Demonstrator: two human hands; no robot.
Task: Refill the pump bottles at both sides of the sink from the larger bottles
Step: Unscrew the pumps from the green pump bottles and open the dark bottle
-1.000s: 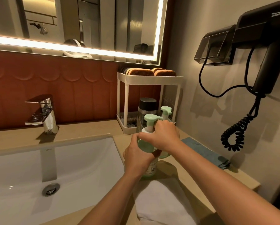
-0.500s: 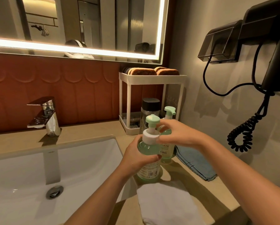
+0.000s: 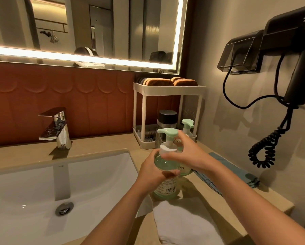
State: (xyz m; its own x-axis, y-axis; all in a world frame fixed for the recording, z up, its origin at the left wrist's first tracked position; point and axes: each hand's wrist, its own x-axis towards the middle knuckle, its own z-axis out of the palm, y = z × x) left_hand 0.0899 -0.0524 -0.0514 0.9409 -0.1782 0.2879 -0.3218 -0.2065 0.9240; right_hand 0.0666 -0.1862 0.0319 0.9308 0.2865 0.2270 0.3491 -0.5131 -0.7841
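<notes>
left grip [image 3: 154,171] clasps barcode-labelled pump bottle [image 3: 163,162]; right grip [image 3: 188,153] pinches its collar [image 3: 167,149]; rear bottle [image 3: 186,170] reads "ng".

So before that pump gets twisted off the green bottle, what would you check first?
1. Bottle held steady: ok, the left hand grips its body.
2. Grip on the collar: ok, the right hand wraps round it below the pump.
3. Bottle upright: ok.
4. Pump off: not ok, it is still seated on the bottle.
5. Refill supply within reach: cannot tell; a dark-capped bottle stands just behind, but its contents are unclear.
6. Something to catch drips: ok, a white towel lies on the counter in front of the bottle.
</notes>
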